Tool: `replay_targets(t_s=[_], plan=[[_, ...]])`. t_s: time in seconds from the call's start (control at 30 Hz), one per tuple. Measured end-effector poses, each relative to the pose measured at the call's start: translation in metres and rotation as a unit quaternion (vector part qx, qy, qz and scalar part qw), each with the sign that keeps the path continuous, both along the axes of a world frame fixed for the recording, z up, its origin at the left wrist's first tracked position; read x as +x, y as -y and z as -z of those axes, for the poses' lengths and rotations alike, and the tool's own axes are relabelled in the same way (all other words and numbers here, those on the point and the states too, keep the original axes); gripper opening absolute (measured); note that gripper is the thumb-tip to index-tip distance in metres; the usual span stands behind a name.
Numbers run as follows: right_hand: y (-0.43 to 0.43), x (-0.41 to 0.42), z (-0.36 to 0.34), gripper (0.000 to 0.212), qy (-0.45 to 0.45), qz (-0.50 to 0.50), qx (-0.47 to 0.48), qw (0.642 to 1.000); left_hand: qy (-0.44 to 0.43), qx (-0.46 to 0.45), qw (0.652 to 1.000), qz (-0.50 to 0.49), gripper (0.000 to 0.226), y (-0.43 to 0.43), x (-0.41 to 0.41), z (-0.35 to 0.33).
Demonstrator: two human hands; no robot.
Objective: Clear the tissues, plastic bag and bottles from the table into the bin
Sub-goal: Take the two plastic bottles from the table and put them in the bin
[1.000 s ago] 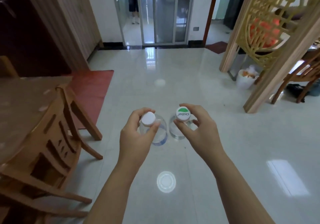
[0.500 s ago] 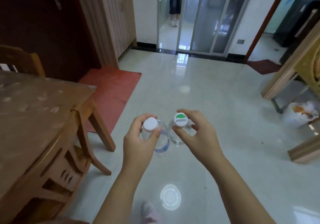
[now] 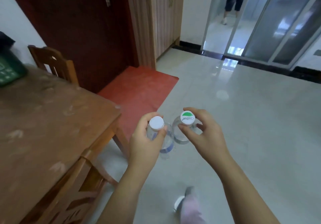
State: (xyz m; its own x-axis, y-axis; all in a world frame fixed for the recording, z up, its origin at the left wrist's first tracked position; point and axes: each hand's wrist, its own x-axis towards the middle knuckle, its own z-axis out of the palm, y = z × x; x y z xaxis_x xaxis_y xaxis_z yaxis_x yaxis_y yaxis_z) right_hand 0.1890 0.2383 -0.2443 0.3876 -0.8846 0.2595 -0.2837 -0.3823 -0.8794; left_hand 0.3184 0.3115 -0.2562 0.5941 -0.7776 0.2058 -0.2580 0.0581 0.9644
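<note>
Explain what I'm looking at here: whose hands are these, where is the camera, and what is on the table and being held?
No machine here: these are a person's bare hands, filmed by a head-worn camera looking forward and down. The left hand grips a clear white-capped bottle; the right hand grips a clear bottle with a green-and-white cap. Both hang over the tiled floor, beside the wooden table. On the table only a blurred green object shows, at the far edge. No bin is in view.
</note>
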Motion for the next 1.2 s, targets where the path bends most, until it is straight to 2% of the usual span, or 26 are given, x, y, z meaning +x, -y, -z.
replay_targets(t_s=[0.27, 0.53, 0.73, 0.93, 1.2], plan=[[0.179, 0.016, -0.006, 0.039, 0.017, -0.032, -0.013, 0.999, 0.020, -0.020, 1.000, -0.012, 0.040, 0.174, 0.015, -0.026], [0.310, 0.075, -0.009, 0.037, 0.033, -0.075, 0.002, 0.997, 0.014, -0.019, 0.997, -0.077, 0.041, 0.280, 0.071, -0.025], [0.392, 0.168, 0.010, 0.036, 0.007, -0.122, 0.017, 0.992, -0.002, -0.008, 0.989, -0.147, 0.032, 0.350, 0.159, 0.002], [0.471, 0.296, -0.001, 0.034, -0.039, -0.179, -0.016, 0.983, 0.016, 0.000, 0.980, -0.197, 0.036, 0.412, 0.278, 0.000], [0.536, 0.434, -0.003, 0.035, -0.027, -0.246, -0.029, 0.969, -0.002, -0.012, 0.963, -0.270, 0.034, 0.464, 0.396, -0.003]])
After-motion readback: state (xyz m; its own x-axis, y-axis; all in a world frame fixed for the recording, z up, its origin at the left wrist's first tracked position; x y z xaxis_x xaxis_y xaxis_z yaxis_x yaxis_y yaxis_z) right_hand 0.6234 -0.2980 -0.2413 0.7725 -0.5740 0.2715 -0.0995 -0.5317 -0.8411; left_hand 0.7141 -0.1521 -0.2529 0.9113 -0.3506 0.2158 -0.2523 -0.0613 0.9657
